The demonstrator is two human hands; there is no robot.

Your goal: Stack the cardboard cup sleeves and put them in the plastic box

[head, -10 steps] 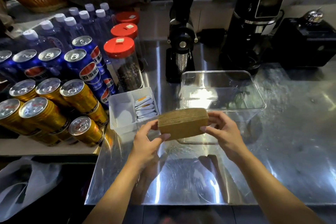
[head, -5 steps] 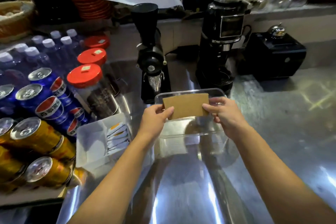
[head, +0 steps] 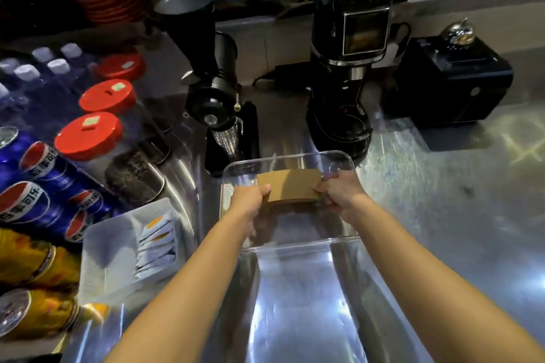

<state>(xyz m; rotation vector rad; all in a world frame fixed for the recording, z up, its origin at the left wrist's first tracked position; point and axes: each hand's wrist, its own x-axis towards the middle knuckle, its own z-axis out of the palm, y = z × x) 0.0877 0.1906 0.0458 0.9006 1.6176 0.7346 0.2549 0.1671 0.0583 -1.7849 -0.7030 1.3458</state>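
Note:
A stack of brown cardboard cup sleeves (head: 290,186) sits low inside the clear plastic box (head: 295,244) on the steel counter. My left hand (head: 250,197) grips the stack's left end and my right hand (head: 339,193) grips its right end, both reaching down past the box's rim. I cannot tell whether the stack touches the box floor.
Two black coffee grinders (head: 218,91) (head: 348,68) stand just behind the box. A white tray of sachets (head: 129,247) lies at the left, beside red-lidded jars (head: 88,135) and soda cans (head: 35,203). A black box (head: 448,82) stands at the back right.
Both hands have carried the stack forward from in front of the box and lowered it inside. The view has shifted forward with them.

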